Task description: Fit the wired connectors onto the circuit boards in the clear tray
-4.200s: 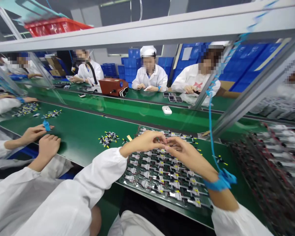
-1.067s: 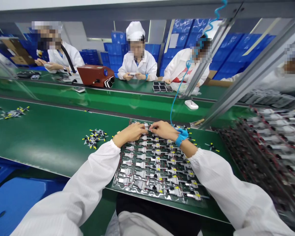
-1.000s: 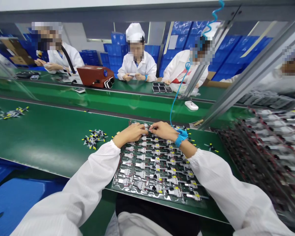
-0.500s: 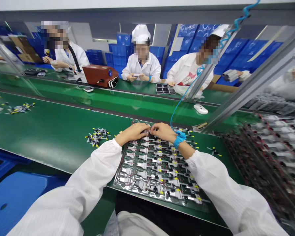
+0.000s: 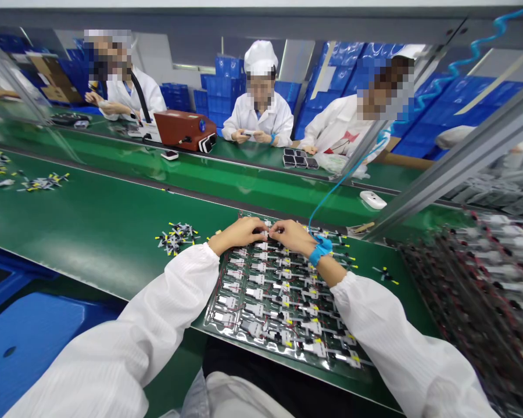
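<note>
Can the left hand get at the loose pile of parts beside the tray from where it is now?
Probably yes. The left hand is at the tray's far corner, and the loose pile of parts lies just to its left on the green belt. I see nothing between them.

Walls: a pale wall [image 5: 150, 58] stood beyond the far bench, with blue plastic crates [image 5: 226, 98] stacked high before it and cardboard boxes [image 5: 47, 87] at far left.
Furniture: green conveyor benches [image 5: 91, 215] ran side by side beneath an aluminium frame [image 5: 462, 168].
Floor: hidden; a blue panel [image 5: 39, 331] lay below the near bench.
Light: bright, even, glossy on the green belts.
</note>
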Motion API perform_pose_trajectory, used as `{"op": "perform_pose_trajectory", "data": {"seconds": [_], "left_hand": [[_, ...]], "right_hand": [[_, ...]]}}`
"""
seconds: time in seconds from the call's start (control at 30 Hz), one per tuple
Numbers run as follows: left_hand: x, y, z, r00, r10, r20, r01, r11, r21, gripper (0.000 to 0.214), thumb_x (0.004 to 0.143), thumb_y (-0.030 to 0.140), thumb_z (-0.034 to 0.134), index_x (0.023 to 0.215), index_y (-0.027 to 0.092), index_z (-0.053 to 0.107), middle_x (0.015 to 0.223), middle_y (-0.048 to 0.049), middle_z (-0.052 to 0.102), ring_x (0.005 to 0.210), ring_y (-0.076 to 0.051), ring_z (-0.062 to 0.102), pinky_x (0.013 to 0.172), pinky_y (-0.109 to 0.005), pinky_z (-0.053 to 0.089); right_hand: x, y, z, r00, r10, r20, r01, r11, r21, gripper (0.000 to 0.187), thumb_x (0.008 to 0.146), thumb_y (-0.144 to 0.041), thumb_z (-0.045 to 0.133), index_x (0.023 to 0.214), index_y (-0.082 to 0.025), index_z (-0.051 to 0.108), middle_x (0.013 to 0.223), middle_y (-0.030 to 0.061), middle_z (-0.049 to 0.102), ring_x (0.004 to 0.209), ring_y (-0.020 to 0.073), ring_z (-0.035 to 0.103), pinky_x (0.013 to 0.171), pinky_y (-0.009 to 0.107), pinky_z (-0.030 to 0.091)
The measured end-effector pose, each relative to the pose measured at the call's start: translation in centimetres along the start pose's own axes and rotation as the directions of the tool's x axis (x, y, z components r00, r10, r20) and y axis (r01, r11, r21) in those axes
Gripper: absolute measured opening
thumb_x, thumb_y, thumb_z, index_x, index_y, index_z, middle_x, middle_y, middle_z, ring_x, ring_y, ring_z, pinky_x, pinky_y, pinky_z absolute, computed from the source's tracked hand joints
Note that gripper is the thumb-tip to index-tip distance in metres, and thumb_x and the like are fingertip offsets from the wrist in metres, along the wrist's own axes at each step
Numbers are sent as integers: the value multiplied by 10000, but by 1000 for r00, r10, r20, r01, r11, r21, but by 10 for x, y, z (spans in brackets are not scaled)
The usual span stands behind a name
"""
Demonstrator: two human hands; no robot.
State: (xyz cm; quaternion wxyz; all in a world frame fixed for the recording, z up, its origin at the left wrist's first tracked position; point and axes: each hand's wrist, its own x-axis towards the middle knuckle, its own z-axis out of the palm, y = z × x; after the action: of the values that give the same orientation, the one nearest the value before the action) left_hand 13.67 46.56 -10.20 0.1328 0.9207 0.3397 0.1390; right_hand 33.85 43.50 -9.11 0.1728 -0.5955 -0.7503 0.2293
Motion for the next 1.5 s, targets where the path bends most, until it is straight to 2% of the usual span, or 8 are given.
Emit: {"op": "perform_pose_trajectory", "data": {"seconds": [0.27, 0.57, 1.0, 1.3, 1.5], "left_hand": [[0, -2, 3, 1000, -1, -9, 1, 1000, -21, 230, 935, 281, 663, 1141, 193, 718, 1128, -77, 736, 1043, -222, 669, 898, -306, 479], [0, 0, 3, 1000, -15, -7, 15, 1000, -17, 235, 934, 296, 657, 1132, 188, 722, 1127, -77, 738, 1046, -228, 669, 901, -310, 477], [0, 0, 4, 1000, -13, -18, 12, 1000, -27, 240, 944, 307, 651, 1142, 193, 723, 1131, -72, 749, 1039, -226, 679, 897, -301, 473], [0, 2, 2, 1000, -16, -9, 16, 1000, -9, 241, 953, 297, 638, 1154, 195, 724, 1131, -72, 746, 1035, -229, 676, 892, -306, 471], [-1, 2, 3, 1000, -6, -15, 6, 1000, -10, 245, 953, 323, 635, 1143, 200, 728, 1104, -70, 749, 1022, -228, 679, 889, -305, 472]], "right_hand": [[1, 7, 4, 1000, -17, -22, 18, 999, 40, 170, 848, -286, 634, 889, -205, 778, 835, 14, 755, 779, 166, 653, 699, 250, 453], [2, 4, 5, 1000, 0, -26, 2, 999, 45, 179, 851, -281, 634, 882, -194, 788, 814, 21, 747, 762, 165, 645, 720, 251, 454], [6, 11, 9, 1000, 2, -23, 0, 997, 71, 174, 845, -280, 640, 863, -194, 790, 813, 25, 750, 785, 174, 662, 704, 255, 457], [5, 13, 10, 1000, 20, 12, -22, 995, 96, 226, 875, -278, 608, 939, -167, 794, 778, 35, 739, 692, 154, 644, 642, 238, 453], [3, 10, 7, 1000, 24, 13, -25, 997, 71, 225, 865, -299, 615, 907, -180, 802, 755, 27, 732, 703, 163, 645, 658, 245, 458]]}}
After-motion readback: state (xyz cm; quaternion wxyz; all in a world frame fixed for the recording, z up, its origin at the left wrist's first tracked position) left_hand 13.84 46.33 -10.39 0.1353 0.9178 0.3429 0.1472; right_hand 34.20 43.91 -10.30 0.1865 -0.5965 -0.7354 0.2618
